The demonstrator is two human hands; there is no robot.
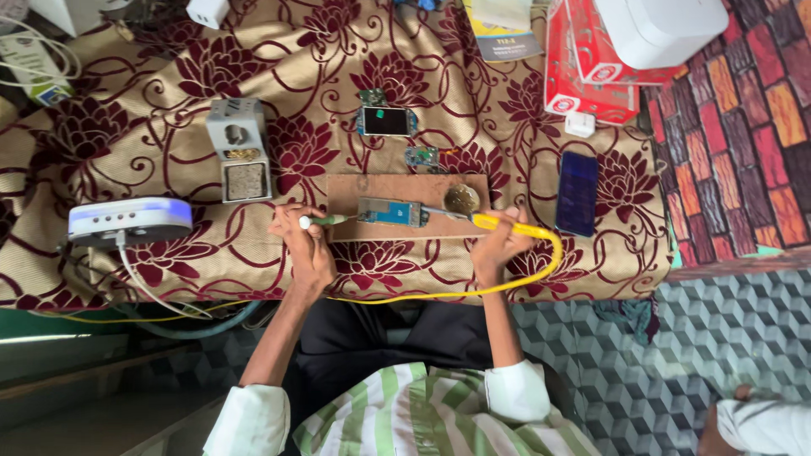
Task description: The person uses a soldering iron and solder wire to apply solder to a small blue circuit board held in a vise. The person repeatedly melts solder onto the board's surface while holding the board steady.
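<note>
A small blue circuit board [391,212] lies on a brown wooden board [405,192] at the table's near edge. My left hand [302,242] grips a green-handled tool [325,220], its tip pointing at the board's left end. My right hand [497,245] holds a yellow soldering iron [498,224], whose metal tip reaches the board's right end. The iron's yellow cable [473,291] loops down off the table's front. A round tin [461,198] sits on the wood by the iron's tip.
A grey soldering-iron stand [239,149] and a white-and-blue box [128,219] stand at left. A dark phone [578,192] lies at right, and a phone part with a screen [386,121] behind the board. Red cartons [587,72] sit at back right.
</note>
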